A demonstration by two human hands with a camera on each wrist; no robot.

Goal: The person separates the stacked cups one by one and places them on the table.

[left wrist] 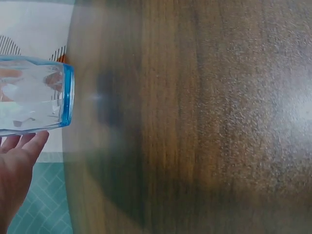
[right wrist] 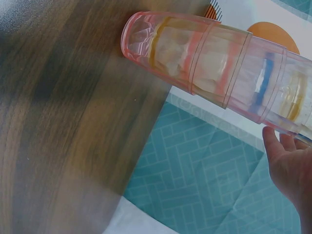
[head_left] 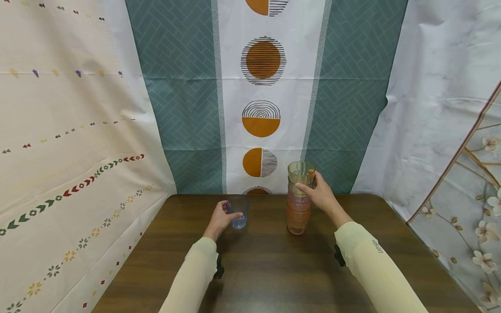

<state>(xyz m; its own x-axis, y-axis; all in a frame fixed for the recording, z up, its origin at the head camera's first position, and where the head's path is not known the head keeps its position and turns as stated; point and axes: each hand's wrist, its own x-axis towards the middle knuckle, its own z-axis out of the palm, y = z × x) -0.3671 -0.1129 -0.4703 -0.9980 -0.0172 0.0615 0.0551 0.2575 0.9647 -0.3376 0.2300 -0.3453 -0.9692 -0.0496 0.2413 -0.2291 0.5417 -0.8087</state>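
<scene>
My left hand (head_left: 220, 218) grips a clear blue-tinted cup (head_left: 239, 222) near the far edge of the table, thumb in front and fingers around the other side. In the left wrist view the cup (left wrist: 34, 100) shows its thick blue base; whether that touches the table I cannot tell. To the right rises a tall stack of nested clear cups (head_left: 298, 213), yellowish at the top, pink and orange lower down. My right hand (head_left: 324, 195) holds the stack's upper part, its thumb across the front. In the right wrist view coloured bases show through the stack (right wrist: 209, 63).
Both cups and stack are at the far side of a dark brown wooden table (head_left: 266, 278). Behind it hangs a green and white patterned curtain (head_left: 184, 130). Patterned cloths hang at the left and right sides.
</scene>
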